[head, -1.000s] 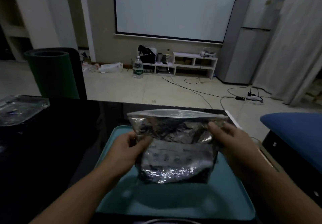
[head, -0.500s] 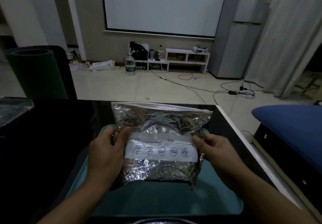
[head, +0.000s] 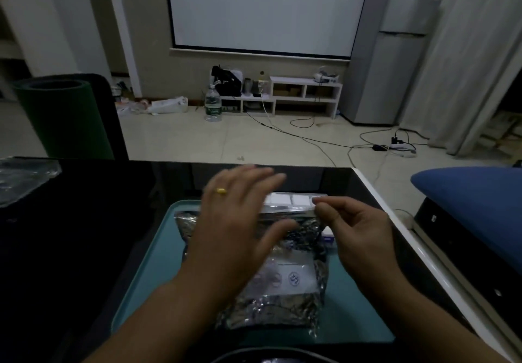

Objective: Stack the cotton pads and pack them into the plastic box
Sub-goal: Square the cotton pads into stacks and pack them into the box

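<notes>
The crinkled, shiny zip bag (head: 279, 275), held upright 0.5 s ago, has been laid flat on the smooth teal tray (head: 141, 272) on the glossy black desk (head: 84, 235), so opening it is judged next. The left hand (head: 234, 227) is spread, blurred, over it; the right hand (head: 358, 229) pinches its top edge at 1 o'clock. Flat white square cotton pads (head: 291, 199) are seen at 12 o'clock, just beyond the bag.

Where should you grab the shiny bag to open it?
Pinch the bag at its top strip, from the far end. It lies flat on the tray, mouth pointing away, and the right hand already pinches one corner there.
</notes>
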{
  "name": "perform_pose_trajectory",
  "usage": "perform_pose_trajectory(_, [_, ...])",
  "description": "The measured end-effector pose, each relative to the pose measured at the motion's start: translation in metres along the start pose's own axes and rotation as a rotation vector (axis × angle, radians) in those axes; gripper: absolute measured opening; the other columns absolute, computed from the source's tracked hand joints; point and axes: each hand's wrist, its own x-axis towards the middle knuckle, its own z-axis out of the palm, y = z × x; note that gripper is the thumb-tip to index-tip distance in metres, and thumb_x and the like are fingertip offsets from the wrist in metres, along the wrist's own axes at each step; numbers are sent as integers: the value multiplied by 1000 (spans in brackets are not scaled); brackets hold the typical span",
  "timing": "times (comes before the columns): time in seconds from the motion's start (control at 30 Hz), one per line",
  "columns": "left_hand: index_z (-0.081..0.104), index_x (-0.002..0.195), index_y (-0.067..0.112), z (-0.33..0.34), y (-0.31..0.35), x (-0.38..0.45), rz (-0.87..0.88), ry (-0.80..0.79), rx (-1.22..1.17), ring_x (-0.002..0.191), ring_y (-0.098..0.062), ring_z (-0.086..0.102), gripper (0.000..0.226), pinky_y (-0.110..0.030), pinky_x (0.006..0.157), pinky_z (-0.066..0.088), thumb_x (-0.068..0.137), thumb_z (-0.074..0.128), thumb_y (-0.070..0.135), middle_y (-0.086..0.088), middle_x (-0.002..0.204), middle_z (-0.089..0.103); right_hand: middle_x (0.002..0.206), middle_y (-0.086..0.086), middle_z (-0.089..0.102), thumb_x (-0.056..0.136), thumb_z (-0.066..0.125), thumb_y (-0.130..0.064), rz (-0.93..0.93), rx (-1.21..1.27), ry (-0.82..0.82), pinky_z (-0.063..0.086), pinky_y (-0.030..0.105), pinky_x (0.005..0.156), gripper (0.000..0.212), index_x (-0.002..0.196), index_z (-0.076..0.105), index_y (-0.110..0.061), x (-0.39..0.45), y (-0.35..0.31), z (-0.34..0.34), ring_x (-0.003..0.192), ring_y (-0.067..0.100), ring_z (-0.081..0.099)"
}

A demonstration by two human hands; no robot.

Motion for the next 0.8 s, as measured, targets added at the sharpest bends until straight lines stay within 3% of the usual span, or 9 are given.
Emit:
perform_pose_trajectory(0.1, [64,119,25,11,17,7,98,-124,65,101,-17,62,42,-41,103,42,88,45,46,4,107,69,94,-16,74,87,62,-2,-100,-46,-121,52,13,78,27,98,70,-25,-5,-6,5,89,3,69])
perform_pose_trajectory(0.2, [72,100,20,16,16,14,61,-66,3,74,-18,60,29,-34,70,48,89,48,33,3,85,65,94,-20,73,88,60,4,-94,-61,-173,52,12,78,34,101,67,-26,-9,-4,5,91,0,69])
perform_pose_trajectory(0.23, [72,98,20,16,14,17,40,-59,-13,74,-16,58,29,-31,67,45,88,50,36,3,84,64,94,-17,74,88,60,4,-83,-36,-159,53,14,77,31,101,68,-23,-9,-3,4,90,2,70])
perform_pose_trajectory(0.33, [70,107,25,14,10,24,45,-190,-47,84,-12,56,34,-28,75,43,88,55,48,7,94,65,90,-3,75,85,65,-2,-101,28,-85,57,22,76,15,96,69,-11,-6,-2,1,86,11,72])
perform_pose_trajectory(0.4, [71,105,24,14,8,23,76,-219,-52,81,-14,59,24,-30,73,46,85,69,35,6,93,67,86,-3,74,81,67,-17,-121,17,-62,56,21,73,11,91,68,-13,-3,-4,0,82,11,72])
perform_pose_trajectory(0.5, [75,92,19,14,7,22,20,-173,-107,70,-15,59,15,-37,60,54,79,78,14,5,80,66,84,-10,70,79,65,-32,-141,-144,-76,54,20,72,12,84,66,-22,-2,-3,1,79,8,67])
perform_pose_trajectory(0.57, [77,89,19,16,5,22,-14,-129,-148,68,-14,58,12,-38,57,54,78,79,13,7,77,65,85,-14,67,83,65,-27,-162,-218,-95,52,18,72,2,84,64,-28,-2,-1,1,79,6,65])
perform_pose_trajectory(0.7, [77,91,20,17,5,22,1,-90,-182,67,-12,56,12,-37,57,53,81,77,25,8,75,64,87,-18,67,88,62,-8,-181,-268,-90,53,21,76,24,86,62,-32,-3,1,-3,84,5,66])
perform_pose_trajectory(0.8, [75,99,20,15,10,23,59,-93,-191,67,-7,54,34,-30,56,51,84,60,46,8,76,65,90,-18,65,88,63,-7,-200,-290,-75,51,17,78,26,85,60,-33,-4,0,-3,84,3,64])
